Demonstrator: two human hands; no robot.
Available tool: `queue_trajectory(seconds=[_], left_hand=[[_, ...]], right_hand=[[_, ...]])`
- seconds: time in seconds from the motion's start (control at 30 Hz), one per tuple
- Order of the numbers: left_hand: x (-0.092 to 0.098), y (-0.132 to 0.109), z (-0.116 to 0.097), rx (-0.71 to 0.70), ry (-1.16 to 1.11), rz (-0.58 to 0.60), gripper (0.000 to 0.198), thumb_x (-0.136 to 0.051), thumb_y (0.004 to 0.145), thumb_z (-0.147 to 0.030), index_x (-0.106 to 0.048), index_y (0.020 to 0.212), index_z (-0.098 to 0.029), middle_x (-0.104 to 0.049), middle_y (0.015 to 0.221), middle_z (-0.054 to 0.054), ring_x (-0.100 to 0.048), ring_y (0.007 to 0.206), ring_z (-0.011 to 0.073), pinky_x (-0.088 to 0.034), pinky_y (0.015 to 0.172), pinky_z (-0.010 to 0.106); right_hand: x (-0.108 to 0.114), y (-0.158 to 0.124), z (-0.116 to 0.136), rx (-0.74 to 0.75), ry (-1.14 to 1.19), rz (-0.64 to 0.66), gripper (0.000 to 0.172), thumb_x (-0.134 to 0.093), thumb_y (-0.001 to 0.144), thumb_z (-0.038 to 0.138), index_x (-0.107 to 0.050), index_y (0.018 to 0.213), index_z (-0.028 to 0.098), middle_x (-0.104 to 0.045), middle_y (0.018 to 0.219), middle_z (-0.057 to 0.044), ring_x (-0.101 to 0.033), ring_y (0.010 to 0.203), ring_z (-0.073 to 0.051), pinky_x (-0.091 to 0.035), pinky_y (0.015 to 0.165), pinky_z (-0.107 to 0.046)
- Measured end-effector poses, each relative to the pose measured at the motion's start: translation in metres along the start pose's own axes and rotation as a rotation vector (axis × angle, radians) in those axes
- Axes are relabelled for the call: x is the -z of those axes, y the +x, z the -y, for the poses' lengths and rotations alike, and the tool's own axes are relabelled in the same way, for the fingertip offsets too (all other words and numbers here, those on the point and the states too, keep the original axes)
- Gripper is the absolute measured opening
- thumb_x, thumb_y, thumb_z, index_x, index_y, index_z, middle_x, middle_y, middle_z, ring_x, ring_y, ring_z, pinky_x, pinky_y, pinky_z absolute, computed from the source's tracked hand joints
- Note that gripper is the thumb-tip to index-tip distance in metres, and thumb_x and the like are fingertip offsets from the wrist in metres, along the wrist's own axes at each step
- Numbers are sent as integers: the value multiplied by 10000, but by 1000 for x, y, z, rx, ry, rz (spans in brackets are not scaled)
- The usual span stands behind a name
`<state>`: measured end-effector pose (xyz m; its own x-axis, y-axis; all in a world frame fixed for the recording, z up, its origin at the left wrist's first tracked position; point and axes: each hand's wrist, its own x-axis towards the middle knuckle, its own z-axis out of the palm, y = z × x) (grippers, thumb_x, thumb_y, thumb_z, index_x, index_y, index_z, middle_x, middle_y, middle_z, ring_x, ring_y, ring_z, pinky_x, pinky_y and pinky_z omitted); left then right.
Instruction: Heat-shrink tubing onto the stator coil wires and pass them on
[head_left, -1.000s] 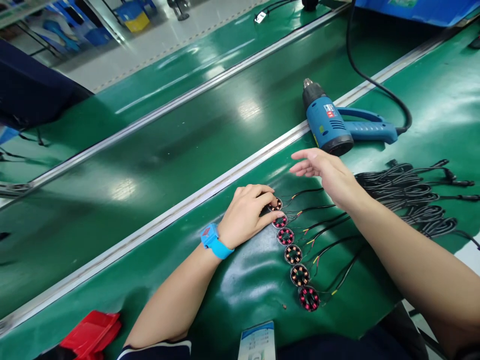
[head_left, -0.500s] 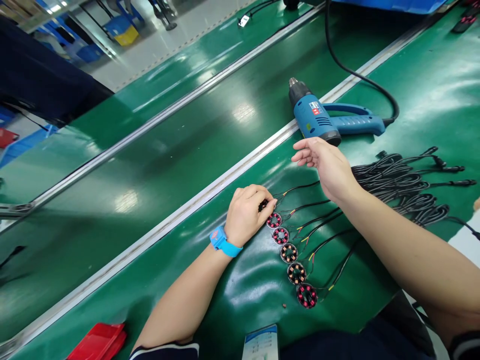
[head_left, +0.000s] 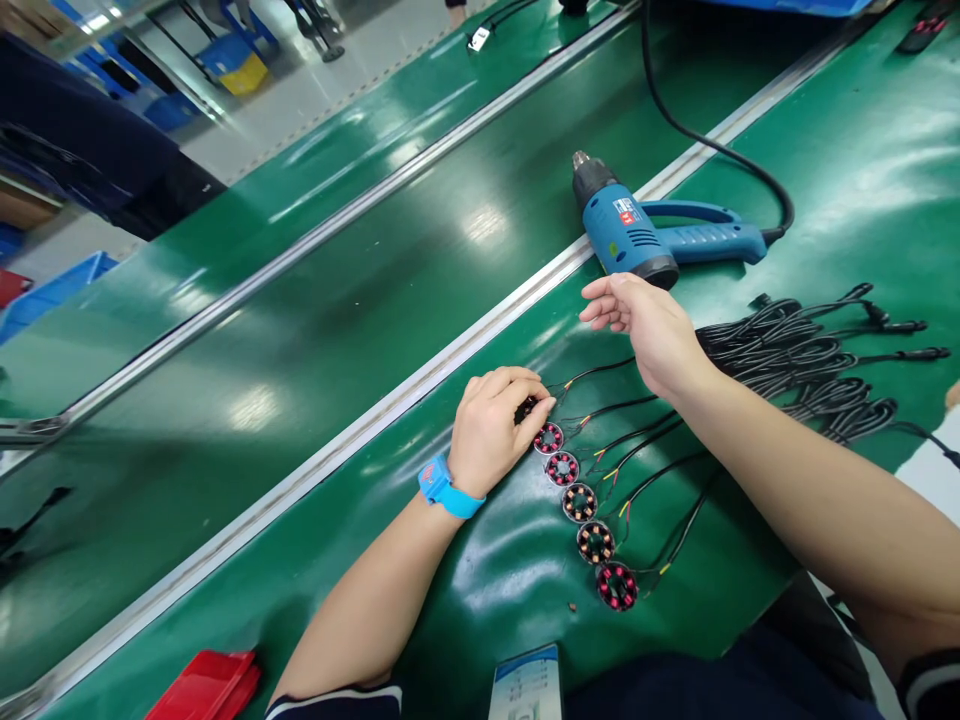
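Observation:
My left hand (head_left: pixel 489 428), with a blue wrist strap (head_left: pixel 450 487), has its fingers closed around a motor stator (head_left: pixel 526 409) at the far end of a row, mostly hidden by the fingers. Several more round stators (head_left: pixel 580 503) with red or copper windings lie in a line towards me. Thin wires with yellow and red ends join them to black cables (head_left: pixel 772 345) coiled to the right. My right hand (head_left: pixel 651 328) hovers over the cables, empty, fingers loosely bent and apart. Just beyond its fingers lies a blue heat gun (head_left: pixel 628 232), nozzle pointing away.
A metal rail (head_left: pixel 420 385) crosses the green bench diagonally. Red trays (head_left: pixel 206 688) sit at the front left, and a printed box (head_left: pixel 526 685) at the front edge. The heat gun's black cord (head_left: pixel 720 145) runs to the back. Another person in dark clothing (head_left: pixel 97 140) stands across the bench.
Both hands keep almost the same place. The view has shifted slightly, and the person across the bench has moved a little.

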<state>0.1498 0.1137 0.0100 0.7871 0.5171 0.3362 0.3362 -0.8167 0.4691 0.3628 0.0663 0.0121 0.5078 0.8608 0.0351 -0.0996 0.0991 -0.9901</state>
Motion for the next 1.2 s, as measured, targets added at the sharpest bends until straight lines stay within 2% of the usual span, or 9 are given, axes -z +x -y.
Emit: queue_trajectory(seconds=[0.13,0.23,0.43,0.57,0.77,0.97,1.13,1.2], left_hand=[[8,-4,-5,-91,-60,61,120,-710,901,-339,-699,913,-220,-646,1081,42,-591,975,194,-433,872,356],[7,-6,-9,-159,-32,102,147,-725,886,-358,-706,939,-222,-640,1106,47,-576,951,196,-423,852,363],[-2,-9,-13,-119,24,79,138,-652,942,-310,-678,858,-203,-654,1037,44,-570,929,196,-407,799,356],[4,-10,-17,-93,-1,75,172,-688,917,-357,-672,867,-194,-641,1055,58,-572,960,205,-426,833,362],[13,-11,-25,-200,-85,222,182,-697,903,-388,-702,860,-211,-617,1071,60,-546,943,195,-443,860,360],[15,-14,-31,-179,12,242,195,-645,943,-335,-660,822,-183,-616,1015,62,-542,928,205,-413,814,365],[26,-14,-33,-267,-61,451,291,-615,947,-459,-690,854,-193,-598,988,50,-527,915,198,-400,807,353],[29,-15,-33,-263,-29,484,325,-600,946,-488,-695,858,-190,-597,984,51,-519,917,204,-385,797,355]], right_hand=[[0,0,1,10,-7,9,303,-418,1049,241,-666,912,134,-656,812,-47,-605,724,-120,-463,698,-199],[-1,0,1,11,-8,8,312,-409,1050,233,-668,909,131,-656,806,-44,-603,723,-115,-460,689,-191],[-2,1,2,-7,-6,-19,320,-398,1058,204,-661,893,127,-656,796,-43,-593,708,-117,-453,676,-196],[-3,0,6,-31,-30,-28,333,-384,1076,190,-654,887,138,-652,801,-34,-592,720,-111,-449,687,-193],[-3,-1,7,-44,-51,-29,329,-424,1097,247,-657,887,143,-647,807,-26,-599,730,-103,-448,694,-178],[-4,0,7,-33,-44,-23,343,-374,1087,182,-647,885,138,-643,793,-26,-587,721,-106,-440,682,-190],[-4,1,8,-31,-49,-27,345,-369,1090,176,-645,889,133,-642,793,-30,-586,727,-107,-440,678,-197],[-4,1,8,-36,-61,-29,346,-365,1093,177,-645,892,138,-642,802,-25,-593,738,-104,-443,683,-195]])
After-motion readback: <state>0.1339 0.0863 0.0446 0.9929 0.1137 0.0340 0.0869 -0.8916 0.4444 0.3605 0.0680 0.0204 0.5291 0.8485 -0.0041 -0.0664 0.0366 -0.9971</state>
